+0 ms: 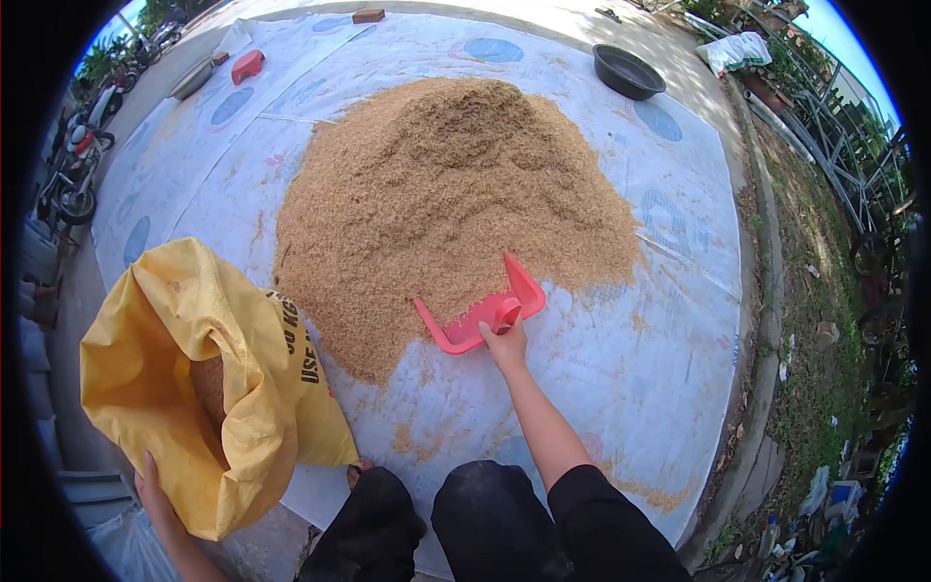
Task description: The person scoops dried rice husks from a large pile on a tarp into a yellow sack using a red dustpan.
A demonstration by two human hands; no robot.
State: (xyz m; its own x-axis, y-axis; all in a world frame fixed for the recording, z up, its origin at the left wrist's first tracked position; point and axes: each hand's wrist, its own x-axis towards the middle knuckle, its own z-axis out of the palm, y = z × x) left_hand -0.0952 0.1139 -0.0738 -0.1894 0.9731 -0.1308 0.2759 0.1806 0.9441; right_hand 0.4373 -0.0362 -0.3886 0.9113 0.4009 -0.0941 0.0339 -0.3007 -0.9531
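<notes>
My right hand (506,341) is closed around the handle of a red dustpan (475,322). The dustpan's open side rests against the near edge of a big heap of tan, husk-like grain (427,194), and a few grains lie in the pan. At the lower left, my left hand (155,490) grips the outer side of a yellow woven sack (257,388); some of its fingers are hidden. The sack's mouth gapes toward me, and similar brown material (208,388) shows inside. Black printed letters run down the sack's right side.
The heap lies on a pale printed tarp (621,388). Beyond it stand a black basin (628,73), a small red stool (247,66) and a brick (369,16). Motorcycles (78,179) are parked at left; a kerb (761,388) and grass border the right. My knees are close below.
</notes>
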